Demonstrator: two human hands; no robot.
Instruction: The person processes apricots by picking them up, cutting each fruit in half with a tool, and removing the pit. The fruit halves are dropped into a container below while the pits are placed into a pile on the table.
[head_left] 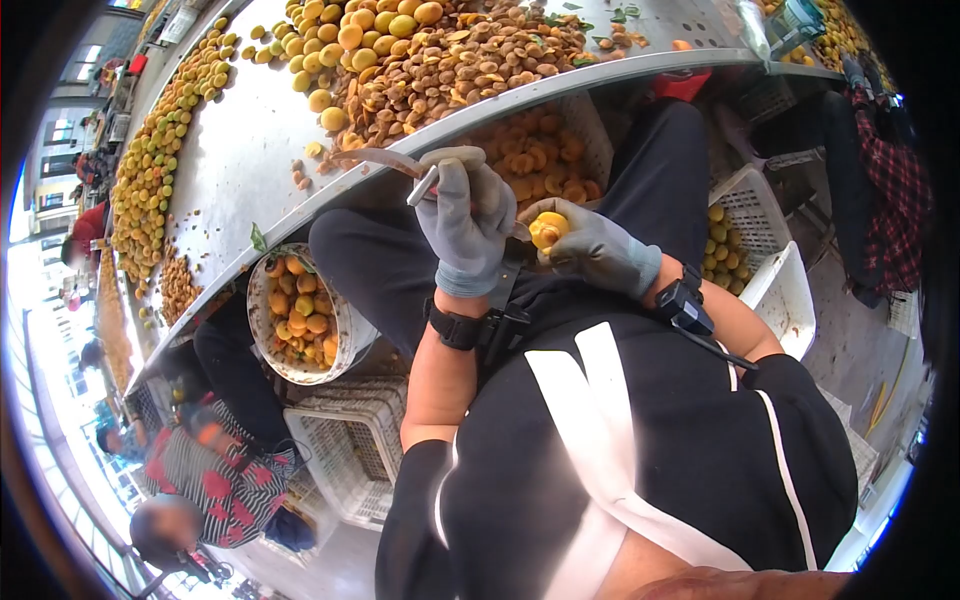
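Raised above my lap, my left hand (465,205) in a grey glove closes around a knife with a curved, brownish blade (378,157) that points left. Its handle is mostly hidden by the fingers. Close by on the right, my right hand (605,252), also gloved, grips a yellow apricot (548,231) between thumb and fingers. An orange-brown patch shows on the fruit's near side. Beyond both hands, under the table edge, sits a crate of orange apricot pieces (540,155).
The metal table (230,140) bears whole apricots (385,30) and a heap of brown pits (470,65). A white bucket of apricots (300,310) stands left of my knees, above stacked crates (350,440). A white crate (755,215) is at right. Other people sit on both sides.
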